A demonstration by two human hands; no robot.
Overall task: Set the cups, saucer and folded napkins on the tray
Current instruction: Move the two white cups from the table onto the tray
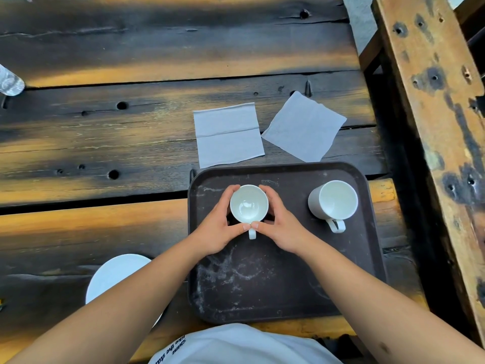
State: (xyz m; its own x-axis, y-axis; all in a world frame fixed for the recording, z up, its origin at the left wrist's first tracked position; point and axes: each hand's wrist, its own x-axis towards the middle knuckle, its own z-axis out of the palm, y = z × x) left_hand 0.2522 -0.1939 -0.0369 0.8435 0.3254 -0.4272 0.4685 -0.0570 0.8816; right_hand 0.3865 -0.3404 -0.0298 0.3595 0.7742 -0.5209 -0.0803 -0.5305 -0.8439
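On the tray (286,298), toward its far-left part, a small white cup (248,206) is cupped between both hands: the left hand (219,227) curls round its left wall and the right hand (280,224) round its right wall, thumbs meeting at the near rim just above the handle. Both hands grasp the cup; whether its base already rests on the tray cannot be told. To finish this step well, lower the cup until the base sits flat, keep the handle turned toward the tray's near edge, then open both hands outward without dragging the rim. A second cup (332,202) stands upright at the tray's far-right part, well apart from the first, handle also toward the near edge; keep that gap. The near half of the tray is bare and appears sufficient for the saucer and napkins. The saucer (118,277) lies off the tray's near-left corner on the wooden table (105,143), partly hidden by the left forearm. One folded napkin (228,135) lies just beyond the tray's far edge; a second napkin (304,127) lies beside it, turned at an angle. A clear bottle (9,81) lies far to the left of the tray. Nothing obstructs the reach to the napkins; the saucer requires the left arm to draw back first.
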